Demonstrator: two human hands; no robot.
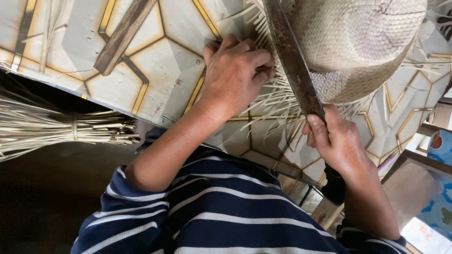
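Two hands work on a woven straw hat [358,42] lying on the patterned counter [165,70]. Left hand [238,77] pinches loose brim strands [278,101]; right hand [336,141] grips a long dark blade [294,66]. Crown looks finished, while the brim edge is still ragged. Blade handle is hidden, and the hat is cut off above.

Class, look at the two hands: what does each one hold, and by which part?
The right hand grips a long dark blade at its handle end. The left hand pinches loose straw ends at the woven hat brim.
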